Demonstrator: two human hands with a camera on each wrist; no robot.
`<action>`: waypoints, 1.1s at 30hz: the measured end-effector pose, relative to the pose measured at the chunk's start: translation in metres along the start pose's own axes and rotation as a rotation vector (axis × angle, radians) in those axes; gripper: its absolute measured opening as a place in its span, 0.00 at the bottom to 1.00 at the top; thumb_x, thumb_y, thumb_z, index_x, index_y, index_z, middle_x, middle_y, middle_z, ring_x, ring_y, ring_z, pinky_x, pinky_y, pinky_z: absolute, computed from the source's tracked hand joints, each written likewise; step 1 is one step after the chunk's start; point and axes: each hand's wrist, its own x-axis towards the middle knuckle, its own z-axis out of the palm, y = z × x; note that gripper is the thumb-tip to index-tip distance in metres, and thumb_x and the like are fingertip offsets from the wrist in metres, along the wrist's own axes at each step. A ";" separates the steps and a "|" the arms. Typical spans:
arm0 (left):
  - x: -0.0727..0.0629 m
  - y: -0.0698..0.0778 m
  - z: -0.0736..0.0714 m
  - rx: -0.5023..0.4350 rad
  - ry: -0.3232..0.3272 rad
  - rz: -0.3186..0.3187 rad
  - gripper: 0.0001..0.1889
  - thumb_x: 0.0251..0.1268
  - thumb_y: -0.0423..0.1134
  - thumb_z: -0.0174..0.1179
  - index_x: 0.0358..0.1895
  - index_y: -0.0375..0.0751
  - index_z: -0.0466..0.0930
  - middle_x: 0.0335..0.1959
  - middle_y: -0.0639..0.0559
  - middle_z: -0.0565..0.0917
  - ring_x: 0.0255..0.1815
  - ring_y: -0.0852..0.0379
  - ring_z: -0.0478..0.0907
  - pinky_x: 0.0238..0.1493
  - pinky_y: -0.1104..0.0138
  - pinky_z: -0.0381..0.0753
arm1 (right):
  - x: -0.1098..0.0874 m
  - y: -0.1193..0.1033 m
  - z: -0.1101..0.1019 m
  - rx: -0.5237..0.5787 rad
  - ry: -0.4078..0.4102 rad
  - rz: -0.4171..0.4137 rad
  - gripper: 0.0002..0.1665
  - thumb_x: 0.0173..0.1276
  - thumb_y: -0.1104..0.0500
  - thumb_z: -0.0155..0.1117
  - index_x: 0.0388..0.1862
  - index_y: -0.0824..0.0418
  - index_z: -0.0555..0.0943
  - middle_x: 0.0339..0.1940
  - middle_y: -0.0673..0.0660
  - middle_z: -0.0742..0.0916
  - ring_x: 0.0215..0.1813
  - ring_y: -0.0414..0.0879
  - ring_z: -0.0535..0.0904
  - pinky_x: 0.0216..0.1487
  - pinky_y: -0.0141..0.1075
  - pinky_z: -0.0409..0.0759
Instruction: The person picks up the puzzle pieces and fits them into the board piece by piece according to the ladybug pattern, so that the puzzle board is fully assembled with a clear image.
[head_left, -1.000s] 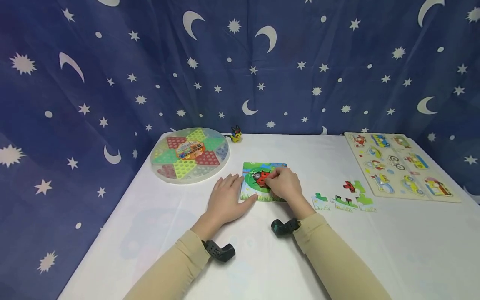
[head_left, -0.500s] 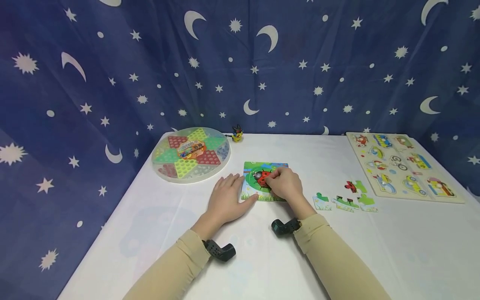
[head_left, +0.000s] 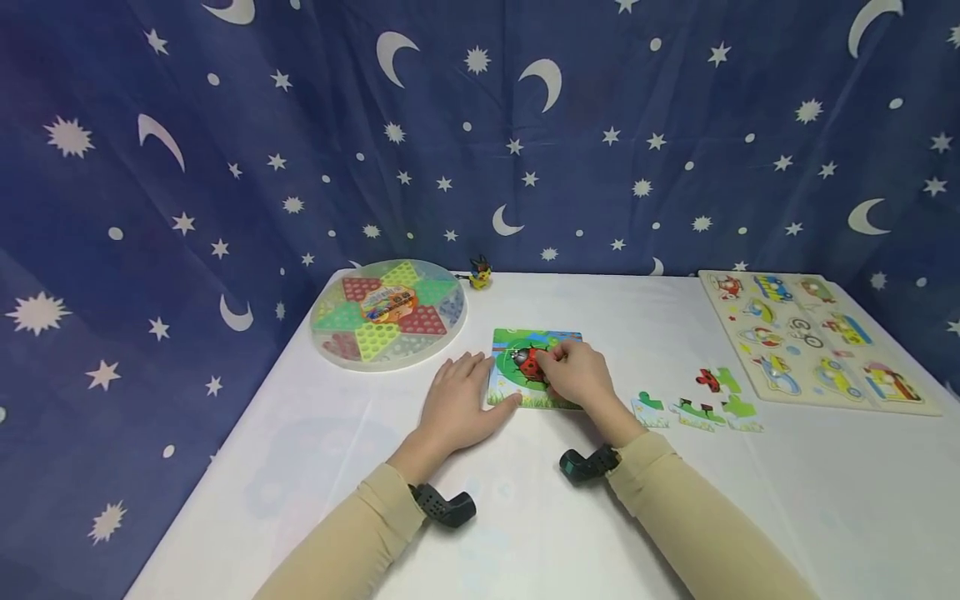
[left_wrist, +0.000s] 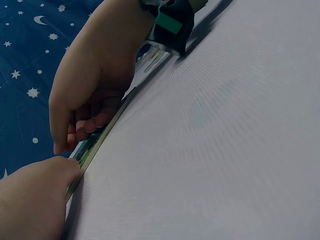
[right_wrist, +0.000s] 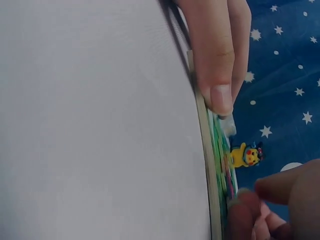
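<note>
A square jigsaw puzzle (head_left: 504,390) lies on the table, showing a red ladybug (head_left: 527,360) on green. My left hand (head_left: 456,404) rests flat at its left side, fingers straight, with the thumb on its lower left edge. Over the ladybug, my right hand (head_left: 581,375) curls its fingers, pinching a puzzle piece at the picture with thumb and fingertips; the hand mostly hides that piece and the puzzle's right part. The right wrist view shows the puzzle's thin wooden edge (right_wrist: 206,150) between the left thumb (right_wrist: 220,95) and the right fingertips (right_wrist: 245,200).
Several loose jigsaw pieces lie to the right, including a green-topped one (head_left: 649,410) and a red one (head_left: 707,381). Beyond them is a wooden vehicle puzzle board (head_left: 795,304). A round Chinese checkers board (head_left: 360,364) sits back left, beside a small yellow figure (head_left: 480,273).
The head view has shifted slightly, so everything appears a little lower and further right. Both hands keep their places at the puzzle, with the right fingertips still over the ladybug.
</note>
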 end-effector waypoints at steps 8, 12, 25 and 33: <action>0.000 0.002 0.001 0.015 0.011 0.007 0.43 0.69 0.69 0.53 0.75 0.39 0.69 0.74 0.41 0.71 0.78 0.43 0.61 0.79 0.50 0.51 | -0.020 -0.001 -0.017 0.113 -0.057 -0.072 0.18 0.77 0.47 0.61 0.37 0.60 0.81 0.25 0.53 0.86 0.26 0.45 0.83 0.28 0.37 0.80; -0.001 0.002 0.001 0.010 0.016 0.004 0.43 0.68 0.69 0.54 0.76 0.41 0.68 0.74 0.41 0.71 0.77 0.43 0.62 0.79 0.50 0.51 | -0.029 0.003 -0.030 0.082 -0.011 -0.113 0.18 0.77 0.46 0.61 0.37 0.60 0.82 0.24 0.53 0.85 0.26 0.47 0.78 0.27 0.39 0.74; -0.002 0.001 0.004 -0.006 0.034 0.016 0.35 0.69 0.67 0.55 0.71 0.49 0.76 0.73 0.42 0.72 0.77 0.42 0.62 0.79 0.49 0.51 | -0.046 0.033 -0.080 -0.050 -0.020 -0.154 0.22 0.76 0.42 0.61 0.38 0.60 0.81 0.24 0.55 0.85 0.24 0.47 0.74 0.26 0.39 0.70; -0.002 0.000 0.004 0.008 0.018 0.024 0.36 0.70 0.68 0.54 0.72 0.49 0.75 0.74 0.42 0.71 0.78 0.42 0.61 0.79 0.48 0.50 | -0.048 0.049 -0.118 -0.097 0.049 -0.132 0.26 0.78 0.40 0.58 0.42 0.63 0.82 0.31 0.57 0.87 0.28 0.50 0.75 0.26 0.38 0.71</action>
